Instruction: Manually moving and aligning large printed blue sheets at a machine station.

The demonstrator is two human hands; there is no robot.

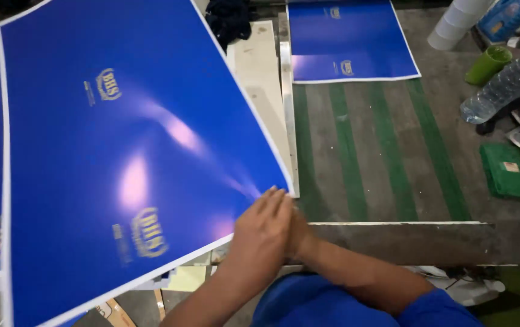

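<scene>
Hands overlap at the near corner of a large blue sheet (133,157): left hand (260,233) pinching it, right hand (299,233) hidden, grip unclear; glossy sheet bows, could crease or slip

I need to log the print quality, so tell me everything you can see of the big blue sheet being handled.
The big blue sheet is a large glossy rectangle, deep blue with a thin white border and small gold emblems near its upper and lower parts. It looks like coated paper or thin card. Lifted and tilted, it bows slightly, with pinkish glare across the middle. Both hands meet at its lower right corner: the left hand lies on top, the right hand mostly hidden behind. More blue sheets lie underneath at the left.
</scene>
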